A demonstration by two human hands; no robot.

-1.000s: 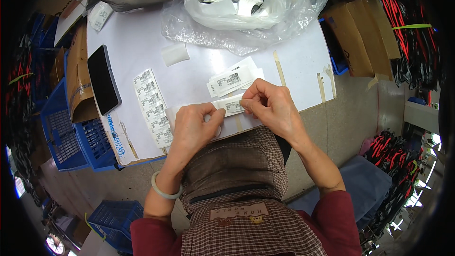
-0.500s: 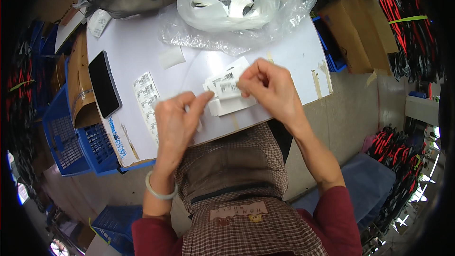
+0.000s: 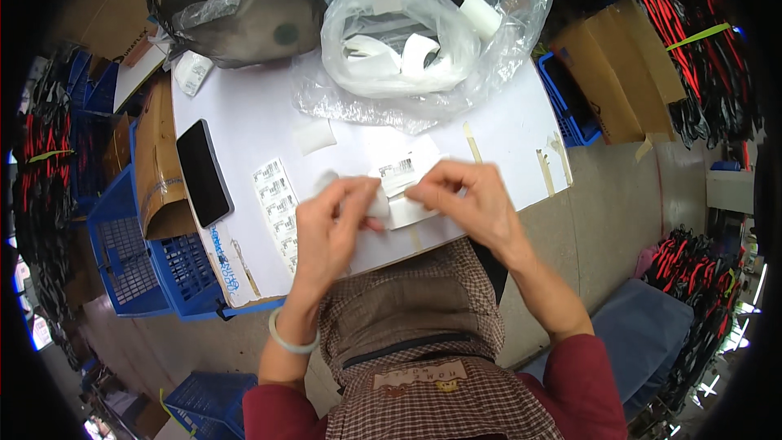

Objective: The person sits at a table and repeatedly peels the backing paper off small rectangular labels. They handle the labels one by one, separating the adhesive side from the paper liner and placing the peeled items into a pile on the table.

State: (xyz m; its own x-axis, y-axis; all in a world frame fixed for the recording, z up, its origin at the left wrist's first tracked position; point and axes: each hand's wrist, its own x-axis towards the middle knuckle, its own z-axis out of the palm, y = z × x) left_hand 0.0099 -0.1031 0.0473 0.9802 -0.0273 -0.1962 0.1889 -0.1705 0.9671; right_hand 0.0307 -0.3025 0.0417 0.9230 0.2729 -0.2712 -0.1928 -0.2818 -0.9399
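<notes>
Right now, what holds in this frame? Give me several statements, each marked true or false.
1. The phone lies left of the label strip. True.
2. Both wrists are bare. False: a pale bangle circles the left one.
3. The left hand and right hand are near the printed white slip. True.
4. The phone's screen is lit. False: it is dark.
5. The translucent bag beyond the hands holds curled white strips. True.

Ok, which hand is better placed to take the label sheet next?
Probably the left hand: the label sheet lies close on its outer side, while the right hand is farther away.
</notes>
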